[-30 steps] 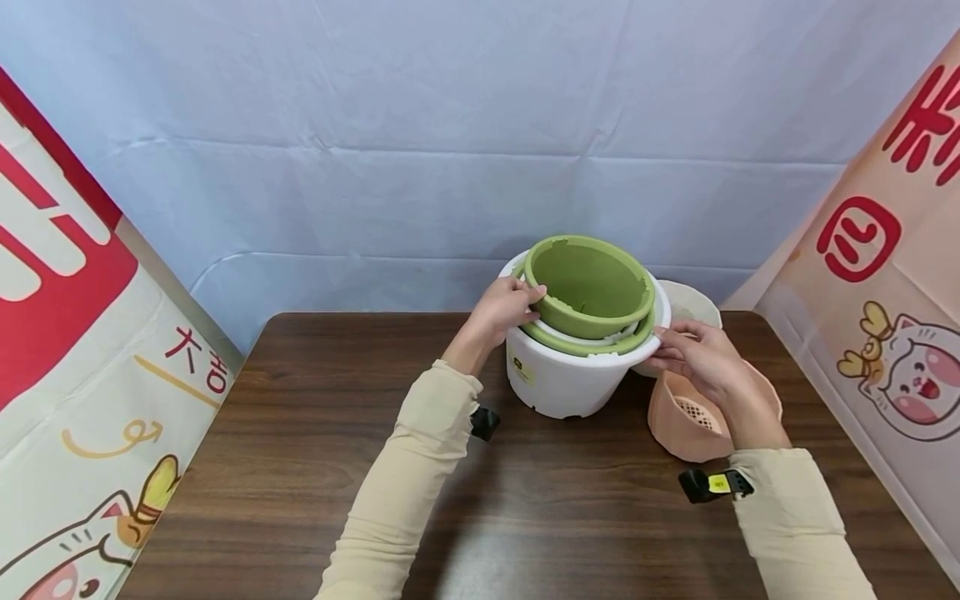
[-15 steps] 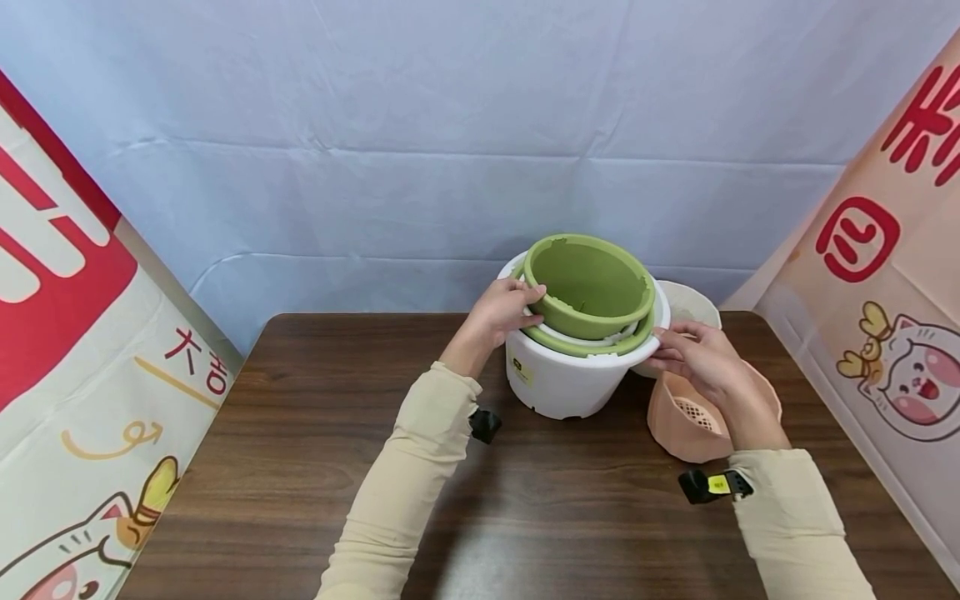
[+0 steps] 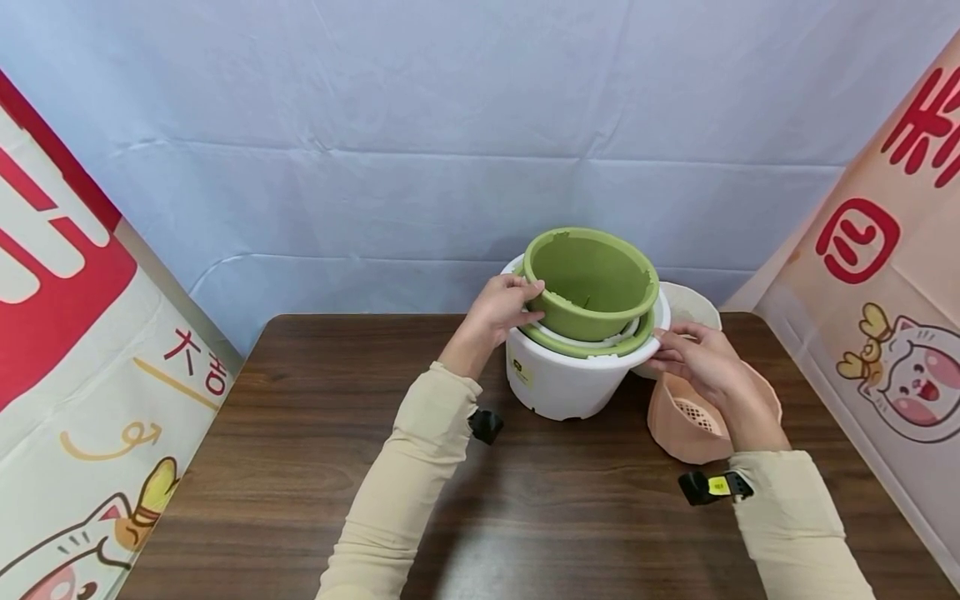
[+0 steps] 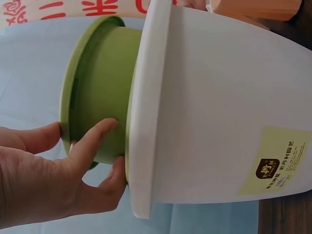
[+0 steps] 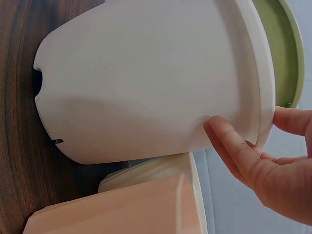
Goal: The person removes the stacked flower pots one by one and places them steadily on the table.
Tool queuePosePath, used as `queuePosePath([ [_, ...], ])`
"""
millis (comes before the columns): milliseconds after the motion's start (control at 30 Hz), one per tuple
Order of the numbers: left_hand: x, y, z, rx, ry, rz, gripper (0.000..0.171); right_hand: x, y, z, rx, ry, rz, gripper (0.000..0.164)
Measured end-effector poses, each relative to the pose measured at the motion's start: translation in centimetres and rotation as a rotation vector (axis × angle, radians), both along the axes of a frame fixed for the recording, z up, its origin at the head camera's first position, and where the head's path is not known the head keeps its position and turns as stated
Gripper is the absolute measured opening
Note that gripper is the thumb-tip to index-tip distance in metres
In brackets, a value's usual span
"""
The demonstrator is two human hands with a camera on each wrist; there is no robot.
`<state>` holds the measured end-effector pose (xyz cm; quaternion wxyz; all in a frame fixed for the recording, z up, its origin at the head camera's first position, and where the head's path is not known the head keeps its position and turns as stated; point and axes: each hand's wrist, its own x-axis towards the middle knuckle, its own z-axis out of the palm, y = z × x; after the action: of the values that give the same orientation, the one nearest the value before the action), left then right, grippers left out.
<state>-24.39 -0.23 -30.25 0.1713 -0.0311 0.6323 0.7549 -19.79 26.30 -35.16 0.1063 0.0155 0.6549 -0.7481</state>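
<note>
A large white flowerpot (image 3: 558, 383) with a yellow label stands on the table, with smaller pots nested inside it. The topmost is a green flowerpot (image 3: 600, 271), its rim well above the others. Under it show a white rim and another green pot's rim (image 3: 577, 347). My left hand (image 3: 495, 312) pinches the near left rim of the top green flowerpot (image 4: 100, 92), thumb on the rim and fingers beneath it. On the other side, my right hand (image 3: 701, 354) grips the large pot's right rim, thumb on top and fingers against the outer wall, as the right wrist view shows.
A pink pot (image 3: 686, 425) with a perforated bottom sits on the brown table (image 3: 322, 450), below my right hand. An off-white pot (image 3: 686, 304) stands behind it, partly hidden by the large pot. A pale cloth (image 3: 420, 183) hangs along the table's back edge.
The top green flowerpot has risen slightly out of the nest with my left hand on its rim. My right hand and the large white pot have stayed in place.
</note>
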Motion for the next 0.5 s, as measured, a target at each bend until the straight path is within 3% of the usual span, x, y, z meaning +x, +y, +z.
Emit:
queuePosePath([
  [500, 0.12, -0.46, 0.68, 0.042, -0.011, 0.012, 0.009, -0.06, -0.04, -0.02, -0.009, 0.001, 0.000, 0.022],
])
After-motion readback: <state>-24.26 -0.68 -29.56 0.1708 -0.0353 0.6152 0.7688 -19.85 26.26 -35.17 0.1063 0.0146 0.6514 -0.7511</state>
